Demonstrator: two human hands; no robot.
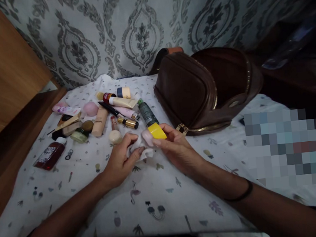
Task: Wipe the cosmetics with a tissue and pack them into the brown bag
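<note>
My left hand (120, 160) pinches a crumpled white tissue (146, 154) near the middle of the cloth-covered table. To its right, my right hand (179, 150) holds a small container with a yellow part (157, 131) and a pale pink rounded end (148, 138). The tissue touches or nearly touches that pink end. Just beyond my right hand lies a dark green tube (147, 112). A round cream-coloured jar (115, 137) and a black-and-gold tube (128, 123) rest beyond my left hand.
Several cosmetics, among them a pink sponge (90, 109) and a beige bottle (99, 121), lie at the back left. A bottle of red liquid (50, 154) is farther left. An open brown bag (185, 89) stands at the back right, before a patterned curtain (141, 34).
</note>
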